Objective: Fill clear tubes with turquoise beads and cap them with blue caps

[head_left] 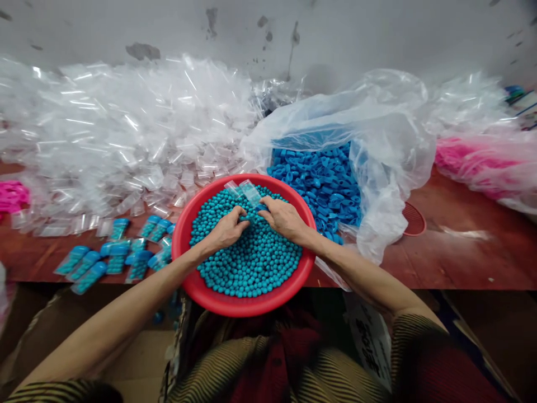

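Observation:
A red basin (181, 268) full of small turquoise balls (247, 274) stands in front of me. My right hand (285, 219) is over the balls, its thumb and fingers closed on the near end of a clear plastic tube (250, 193), where some blue shows. A second clear tube (233, 189) lies beside it on the balls. My left hand (229, 228) is at the middle of the basin, thumb and fingertips drawn together just above the balls. Whatever is between those fingertips, if anything, is too small to make out.
Clear empty tubes (126, 129) are heaped at the back left. Several filled, blue-capped tubes (117, 254) lie left of the basin. Blue caps (331, 184) spill from a plastic bag (377, 168) on the right. Pink pieces (474, 162) sit bagged farther right on the red table (470, 246).

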Motion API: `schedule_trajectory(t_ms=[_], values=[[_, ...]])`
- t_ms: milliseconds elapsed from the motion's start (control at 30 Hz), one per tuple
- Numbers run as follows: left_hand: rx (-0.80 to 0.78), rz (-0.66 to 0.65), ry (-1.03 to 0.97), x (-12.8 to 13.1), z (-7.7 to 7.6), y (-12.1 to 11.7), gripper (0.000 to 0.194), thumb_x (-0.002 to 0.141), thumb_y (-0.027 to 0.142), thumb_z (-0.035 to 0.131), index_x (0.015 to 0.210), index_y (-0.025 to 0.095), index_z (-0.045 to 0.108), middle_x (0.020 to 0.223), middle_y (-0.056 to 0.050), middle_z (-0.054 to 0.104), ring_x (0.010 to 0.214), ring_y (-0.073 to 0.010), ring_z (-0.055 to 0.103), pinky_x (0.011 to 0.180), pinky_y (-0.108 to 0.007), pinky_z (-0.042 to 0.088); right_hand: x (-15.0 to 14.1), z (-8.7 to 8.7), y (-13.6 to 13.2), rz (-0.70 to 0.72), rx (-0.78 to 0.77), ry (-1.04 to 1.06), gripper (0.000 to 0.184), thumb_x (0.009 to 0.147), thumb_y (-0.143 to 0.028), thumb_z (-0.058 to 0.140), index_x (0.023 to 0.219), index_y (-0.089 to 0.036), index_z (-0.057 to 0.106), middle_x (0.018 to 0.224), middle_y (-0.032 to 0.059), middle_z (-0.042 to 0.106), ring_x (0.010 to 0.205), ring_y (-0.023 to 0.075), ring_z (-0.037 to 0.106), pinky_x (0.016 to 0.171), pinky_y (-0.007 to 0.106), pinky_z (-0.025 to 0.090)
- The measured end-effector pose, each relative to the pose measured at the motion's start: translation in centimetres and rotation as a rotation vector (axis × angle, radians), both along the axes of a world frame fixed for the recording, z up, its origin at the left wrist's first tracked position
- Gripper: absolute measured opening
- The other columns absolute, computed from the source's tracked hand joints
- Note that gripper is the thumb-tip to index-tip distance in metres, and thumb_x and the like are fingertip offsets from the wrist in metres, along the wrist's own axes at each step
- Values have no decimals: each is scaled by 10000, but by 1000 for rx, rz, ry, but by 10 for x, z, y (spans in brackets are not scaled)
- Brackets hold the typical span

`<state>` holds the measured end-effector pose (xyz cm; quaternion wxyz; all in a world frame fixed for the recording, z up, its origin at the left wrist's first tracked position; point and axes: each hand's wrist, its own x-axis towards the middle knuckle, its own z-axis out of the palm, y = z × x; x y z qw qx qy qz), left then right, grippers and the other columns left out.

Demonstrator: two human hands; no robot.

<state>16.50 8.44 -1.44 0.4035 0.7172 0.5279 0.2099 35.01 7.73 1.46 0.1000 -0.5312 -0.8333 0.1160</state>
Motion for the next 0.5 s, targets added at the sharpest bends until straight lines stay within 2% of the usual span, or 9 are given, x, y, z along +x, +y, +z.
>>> schedule_trajectory(t_ms=[133,200,333,400,500], values=[[-48,-17,-162,1,0,0,111,753,273,472,816,187,441,635,62,396,578,-105,358,546,-236,325,-6,-7,-1,44,7,70,252,916,-264,490,1113,-111,531,1098,139,633,1025,219,581,845,302,432],[-107,-26,-224,1,2,-2,127,751,288,478,817,185,443,663,58,400,582,-98,374,533,-226,349,-5,-7,-4,69,-35,68,202,916,-256,480,1046,-114,543,1033,125,648,949,207,604,782,281,440],[-240,-36,-273,2,12,-10,171,767,325,497,855,189,442,661,63,396,561,-92,394,480,-206,374,0,1,-8,-2,-40,-5,276,915,-308,456,1107,-117,508,856,88,669,786,214,625,658,276,427],[-262,-39,-290,3,17,-14,187,772,335,510,869,186,451,655,66,389,552,-89,392,465,-202,389,0,3,-7,19,19,-14,287,921,-313,442,1131,-131,513,903,97,668,840,222,619,696,286,432],[-292,-35,-359,5,20,-20,215,766,351,536,874,182,458,685,53,424,573,-93,450,452,-204,429,0,1,-9,162,54,32,286,936,-284,414,1160,-144,523,1033,117,642,966,224,587,805,314,437]])
